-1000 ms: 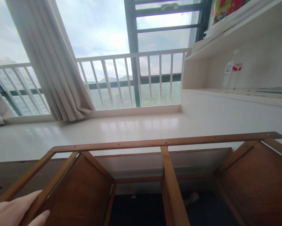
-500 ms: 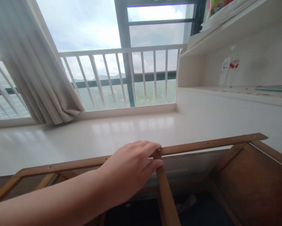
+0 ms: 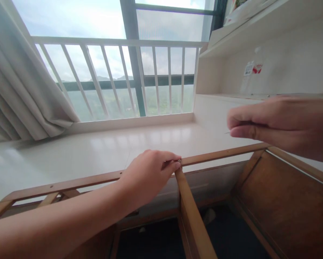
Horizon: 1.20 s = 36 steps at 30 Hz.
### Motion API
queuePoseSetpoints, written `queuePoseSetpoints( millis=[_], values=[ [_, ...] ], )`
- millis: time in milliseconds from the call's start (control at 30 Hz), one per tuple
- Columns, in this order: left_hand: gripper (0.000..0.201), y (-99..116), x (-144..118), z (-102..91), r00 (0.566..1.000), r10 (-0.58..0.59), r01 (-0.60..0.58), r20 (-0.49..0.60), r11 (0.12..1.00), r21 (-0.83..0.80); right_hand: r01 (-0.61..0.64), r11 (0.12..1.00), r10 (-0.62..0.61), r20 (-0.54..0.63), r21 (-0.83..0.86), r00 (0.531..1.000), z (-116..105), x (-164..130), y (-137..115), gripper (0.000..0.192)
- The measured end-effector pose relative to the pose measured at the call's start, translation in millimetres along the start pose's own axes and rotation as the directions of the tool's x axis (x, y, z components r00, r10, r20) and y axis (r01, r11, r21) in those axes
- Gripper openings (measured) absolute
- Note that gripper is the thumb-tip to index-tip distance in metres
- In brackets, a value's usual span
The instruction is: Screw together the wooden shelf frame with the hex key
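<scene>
Bright room here, in the head view: one grey curtain (image 3: pixel 26 93), one white railing (image 3: pixel 113 41) across the window, one clear bottle (image 3: pixel 248 77) on the side shelf (image 3: pixel 231 55). Below runs a glossy white ledge (image 3: pixel 145 138), and before it one wooden frame (image 3: pixel 221 155). Two hands: the left hand (image 3: pixel 150 171) pinches, thumb and forefinger together around one screw (image 3: pixel 179 160) at the frame's middle joint; the right hand (image 3: pixel 261 120), curled tight, grips one thin object (image 3: pixel 227 133), only its tip showing, above the top rail.
</scene>
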<state>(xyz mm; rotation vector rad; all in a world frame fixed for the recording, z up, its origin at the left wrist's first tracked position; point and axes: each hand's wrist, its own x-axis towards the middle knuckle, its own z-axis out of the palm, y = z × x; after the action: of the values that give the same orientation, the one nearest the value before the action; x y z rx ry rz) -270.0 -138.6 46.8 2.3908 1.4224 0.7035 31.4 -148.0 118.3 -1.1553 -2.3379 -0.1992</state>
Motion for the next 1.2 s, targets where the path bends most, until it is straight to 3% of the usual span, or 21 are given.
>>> queuePoseSetpoints(
  millis=[33,133,267,367,500,733,900,1100,1200],
  values=[
    [0.032,-1.0,0.2,-0.3,1.000,-0.006,0.006,0.002,1.000,-0.005,0.052,0.997,-0.058,0.104,0.065,0.993,5.9,14.9,-13.6,0.048],
    [0.031,-3.1,-0.5,-0.6,1.000,-0.017,0.017,0.010,1.000,0.017,0.115,0.906,-0.175,0.111,0.408,0.978,40.7,42.8,-37.2,0.035],
    [0.033,-3.7,0.7,2.2,0.999,-0.024,0.020,0.039,0.995,0.097,-0.028,0.600,-0.151,0.148,0.799,0.977,96.9,43.8,-26.1,0.026],
    [0.032,-5.0,7.7,6.9,0.997,-0.016,0.010,0.072,0.997,0.080,-0.151,0.391,-0.090,0.201,0.908,0.975,121.3,39.0,-7.0,0.026],
    [0.030,-6.4,22.1,12.7,0.995,-0.025,0.021,0.098,0.999,0.044,-0.239,0.284,-0.018,0.255,0.929,0.967,127.4,39.9,9.2,0.025],
    [0.033,-7.1,34.4,13.5,0.988,-0.057,0.047,0.145,0.996,0.071,-0.333,0.228,-0.052,0.353,0.915,0.934,126.4,49.0,18.9,0.019],
    [0.032,-9.1,33.5,13.4,0.990,-0.051,0.048,0.131,0.998,0.028,-0.361,0.140,-0.077,0.374,0.922,0.924,129.9,50.9,29.7,0.018],
    [0.030,-10.2,34.2,14.3,0.990,-0.046,0.049,0.135,0.999,-0.023,-0.271,0.237,-0.105,0.302,0.933,0.948,129.3,52.3,33.4,0.012],
    [0.029,-10.8,34.5,15.9,0.993,-0.034,0.038,0.117,0.999,-0.034,-0.260,0.200,-0.094,0.282,0.945,0.955,127.7,52.3,31.1,0.017]
  ],
)
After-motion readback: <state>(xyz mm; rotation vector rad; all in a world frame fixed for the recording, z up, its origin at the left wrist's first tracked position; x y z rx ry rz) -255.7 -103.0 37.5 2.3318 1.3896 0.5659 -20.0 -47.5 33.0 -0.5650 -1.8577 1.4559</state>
